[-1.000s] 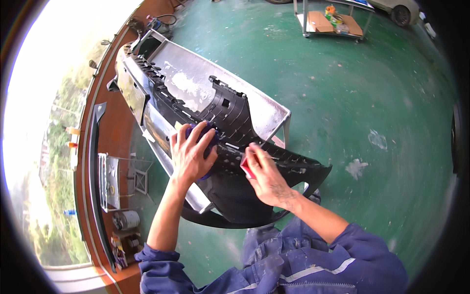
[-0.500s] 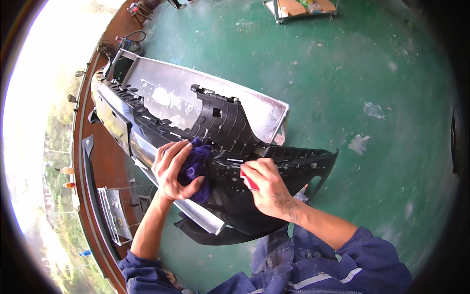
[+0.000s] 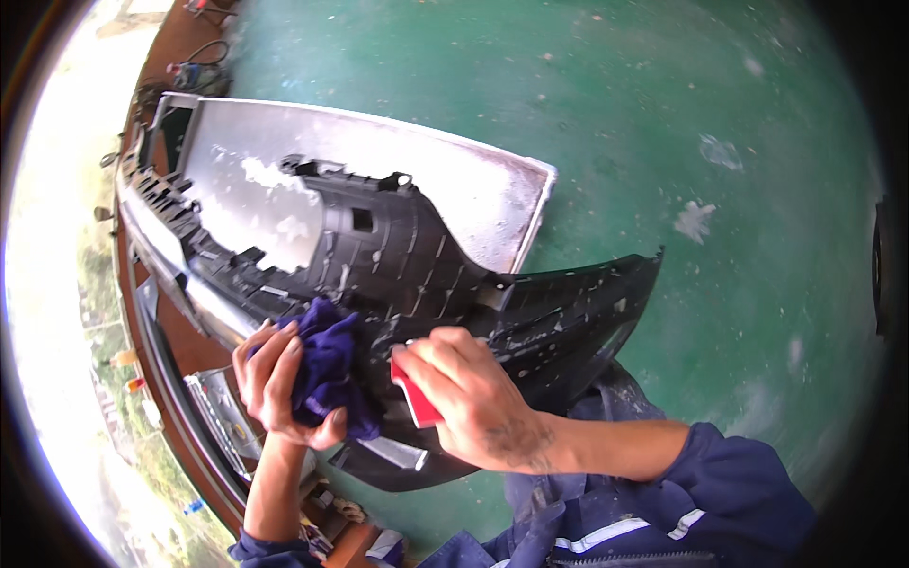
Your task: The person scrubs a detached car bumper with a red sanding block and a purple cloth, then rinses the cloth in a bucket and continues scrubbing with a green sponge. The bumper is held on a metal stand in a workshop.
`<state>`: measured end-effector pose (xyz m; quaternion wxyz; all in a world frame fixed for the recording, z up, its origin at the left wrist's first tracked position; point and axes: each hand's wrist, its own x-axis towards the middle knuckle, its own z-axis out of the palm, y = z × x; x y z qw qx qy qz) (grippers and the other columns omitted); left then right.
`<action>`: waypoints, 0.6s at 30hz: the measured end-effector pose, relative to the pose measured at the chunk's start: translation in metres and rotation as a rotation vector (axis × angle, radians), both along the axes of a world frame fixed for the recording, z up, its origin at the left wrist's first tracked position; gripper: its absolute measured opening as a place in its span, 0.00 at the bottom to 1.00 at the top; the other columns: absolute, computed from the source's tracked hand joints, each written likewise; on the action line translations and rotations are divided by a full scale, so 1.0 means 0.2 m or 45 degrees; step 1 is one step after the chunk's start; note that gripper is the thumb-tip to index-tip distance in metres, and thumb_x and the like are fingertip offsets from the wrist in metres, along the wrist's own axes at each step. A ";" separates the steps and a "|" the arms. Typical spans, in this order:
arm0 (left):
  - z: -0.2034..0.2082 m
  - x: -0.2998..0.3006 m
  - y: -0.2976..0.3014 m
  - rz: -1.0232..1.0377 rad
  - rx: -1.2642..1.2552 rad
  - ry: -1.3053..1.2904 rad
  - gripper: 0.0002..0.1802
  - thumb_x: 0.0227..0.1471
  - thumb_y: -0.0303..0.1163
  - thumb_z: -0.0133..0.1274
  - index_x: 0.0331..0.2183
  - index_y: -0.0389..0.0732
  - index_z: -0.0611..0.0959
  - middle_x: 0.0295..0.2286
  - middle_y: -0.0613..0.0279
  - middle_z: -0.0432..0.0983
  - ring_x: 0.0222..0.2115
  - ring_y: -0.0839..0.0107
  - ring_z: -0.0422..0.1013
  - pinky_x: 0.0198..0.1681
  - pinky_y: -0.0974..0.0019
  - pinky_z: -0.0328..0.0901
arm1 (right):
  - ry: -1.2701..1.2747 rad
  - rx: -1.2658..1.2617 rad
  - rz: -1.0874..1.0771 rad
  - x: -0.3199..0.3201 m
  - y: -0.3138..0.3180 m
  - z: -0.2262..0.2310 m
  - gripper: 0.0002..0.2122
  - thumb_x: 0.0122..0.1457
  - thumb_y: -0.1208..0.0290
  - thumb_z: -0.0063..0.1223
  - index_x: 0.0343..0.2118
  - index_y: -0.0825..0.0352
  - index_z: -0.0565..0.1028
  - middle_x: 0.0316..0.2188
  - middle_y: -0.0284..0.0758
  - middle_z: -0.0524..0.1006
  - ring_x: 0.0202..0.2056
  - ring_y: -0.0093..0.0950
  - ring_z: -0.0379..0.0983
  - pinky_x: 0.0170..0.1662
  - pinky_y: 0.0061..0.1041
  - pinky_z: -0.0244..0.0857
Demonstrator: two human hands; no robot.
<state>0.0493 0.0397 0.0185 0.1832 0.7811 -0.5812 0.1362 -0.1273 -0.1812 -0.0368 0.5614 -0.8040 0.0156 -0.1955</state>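
Observation:
A black plastic car bumper (image 3: 426,248) lies across a pale metal trough-like stand, its inner ribbed face with clips and a square hole turned up. My left hand (image 3: 275,388) is closed around a bunched purple cloth (image 3: 327,355) at the bumper's near-left part. Just to the right, my right hand (image 3: 478,402) grips a flat red piece (image 3: 413,393) between thumb and fingers, above the bumper's near part. Whether the red piece touches the plastic cannot be made out. My hands and the cloth hide part of the bumper's near side.
The metal stand (image 3: 511,180) reaches out beyond the bumper on the far side. Green floor (image 3: 682,312) with white stains spreads to the right. Along the left run a brown ledge (image 3: 194,355), a long dark strip and a small rack (image 3: 222,417). Boxes and small items lie at the lower left.
My view has shifted, and the bumper sits at a different slant, its right tip higher in view. Both hands appear farther left and lower, still holding the cloth and the red piece.

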 end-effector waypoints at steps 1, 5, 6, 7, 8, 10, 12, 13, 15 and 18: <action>-0.02 0.00 0.00 -0.002 -0.029 0.006 0.45 0.57 0.63 0.56 0.57 0.30 0.80 0.47 0.33 0.83 0.46 0.38 0.78 0.55 0.32 0.71 | 0.019 -0.038 -0.050 -0.04 -0.02 -0.01 0.22 0.54 0.80 0.60 0.53 0.79 0.80 0.49 0.45 0.79 0.54 0.44 0.75 0.58 0.39 0.72; -0.03 -0.01 0.02 0.021 -0.018 0.002 0.45 0.59 0.64 0.55 0.58 0.30 0.80 0.48 0.34 0.83 0.46 0.39 0.78 0.55 0.33 0.71 | 0.093 -0.077 -0.084 -0.10 -0.05 0.00 0.26 0.49 0.83 0.63 0.55 0.79 0.79 0.49 0.43 0.78 0.53 0.42 0.75 0.59 0.40 0.69; -0.01 -0.02 0.01 0.035 0.007 -0.005 0.45 0.58 0.64 0.55 0.58 0.31 0.80 0.48 0.34 0.83 0.47 0.39 0.78 0.56 0.32 0.71 | 0.074 0.018 -0.065 -0.06 -0.03 0.01 0.26 0.49 0.83 0.63 0.55 0.80 0.79 0.49 0.43 0.78 0.54 0.43 0.74 0.60 0.39 0.69; 0.00 -0.01 0.01 0.020 0.027 -0.001 0.45 0.58 0.64 0.55 0.58 0.32 0.79 0.48 0.34 0.82 0.47 0.39 0.77 0.56 0.32 0.70 | 0.052 0.007 -0.039 -0.01 -0.02 0.02 0.26 0.49 0.83 0.63 0.55 0.80 0.79 0.50 0.43 0.78 0.54 0.42 0.74 0.60 0.39 0.69; 0.00 0.00 0.00 0.005 0.040 0.014 0.45 0.58 0.64 0.55 0.59 0.32 0.79 0.49 0.34 0.82 0.48 0.39 0.77 0.56 0.31 0.70 | 0.040 -0.011 -0.015 0.02 -0.01 0.02 0.26 0.49 0.82 0.63 0.55 0.81 0.79 0.50 0.43 0.78 0.54 0.42 0.74 0.59 0.39 0.69; 0.00 -0.01 0.01 -0.007 0.043 0.036 0.45 0.57 0.64 0.56 0.59 0.33 0.79 0.48 0.35 0.82 0.48 0.39 0.77 0.56 0.31 0.71 | 0.047 -0.050 -0.054 -0.04 -0.04 0.01 0.26 0.47 0.82 0.64 0.54 0.80 0.80 0.48 0.44 0.79 0.53 0.43 0.76 0.57 0.40 0.70; 0.01 -0.01 0.01 -0.012 0.028 0.041 0.45 0.57 0.64 0.57 0.58 0.34 0.79 0.48 0.36 0.82 0.47 0.39 0.77 0.55 0.31 0.71 | 0.090 -0.093 -0.077 -0.14 -0.08 0.00 0.28 0.44 0.82 0.66 0.54 0.79 0.81 0.47 0.43 0.79 0.52 0.43 0.76 0.55 0.40 0.71; 0.00 -0.01 0.01 0.000 0.014 0.045 0.44 0.56 0.63 0.58 0.58 0.35 0.79 0.47 0.36 0.82 0.47 0.39 0.76 0.55 0.30 0.71 | 0.095 -0.080 -0.087 -0.15 -0.08 -0.01 0.30 0.42 0.83 0.67 0.54 0.79 0.81 0.49 0.43 0.79 0.51 0.43 0.76 0.55 0.41 0.70; -0.01 -0.04 0.01 0.053 -0.067 0.045 0.40 0.49 0.59 0.62 0.54 0.39 0.84 0.45 0.40 0.84 0.43 0.42 0.77 0.52 0.32 0.73 | 0.072 -0.006 -0.036 -0.09 -0.05 0.01 0.30 0.42 0.83 0.67 0.55 0.79 0.80 0.49 0.44 0.79 0.51 0.44 0.76 0.55 0.42 0.70; -0.03 -0.02 0.00 0.054 -0.117 0.032 0.40 0.49 0.60 0.62 0.53 0.39 0.84 0.44 0.40 0.84 0.42 0.42 0.77 0.51 0.32 0.73 | 0.060 -0.005 0.014 -0.01 -0.04 0.01 0.30 0.42 0.83 0.66 0.55 0.78 0.80 0.51 0.45 0.80 0.50 0.44 0.76 0.56 0.42 0.70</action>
